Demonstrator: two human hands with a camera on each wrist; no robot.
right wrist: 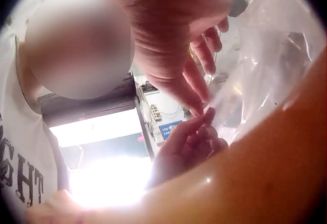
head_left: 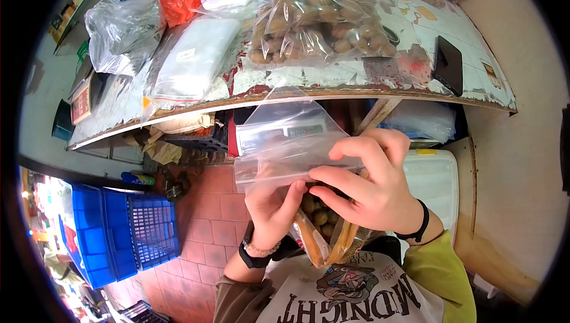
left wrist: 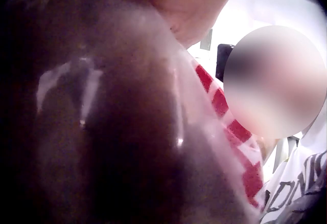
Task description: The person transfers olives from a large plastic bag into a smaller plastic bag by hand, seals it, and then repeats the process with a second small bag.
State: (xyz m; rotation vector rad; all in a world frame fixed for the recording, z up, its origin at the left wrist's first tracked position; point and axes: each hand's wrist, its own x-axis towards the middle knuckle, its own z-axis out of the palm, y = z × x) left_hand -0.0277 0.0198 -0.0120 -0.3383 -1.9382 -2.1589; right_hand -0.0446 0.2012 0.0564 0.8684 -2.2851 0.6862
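A clear zip bag (head_left: 276, 162) stands upright in front of the person's chest. Brown, roundish pieces (head_left: 320, 213) fill its lower part, and its transparent top flap spreads toward the table. My left hand (head_left: 267, 207) grips the bag near the zip strip, thumb on the near side. On the right part of the strip, my right hand (head_left: 377, 186) pinches the plastic between thumb and index finger, its tips close to the left thumb. The right wrist view shows the fingertips of both hands meeting at the bag's edge (right wrist: 260, 75). Close up, the bag (left wrist: 102, 106) fills most of the left wrist view.
On the worn table (head_left: 255, 79) lie large bags of brown round pieces (head_left: 320, 26), a stack of clear bags (head_left: 196, 56) and a phone (head_left: 448, 65). A display scale (head_left: 297, 131) shows through the flap below the table edge. Blue crates (head_left: 119, 234) stand at the left.
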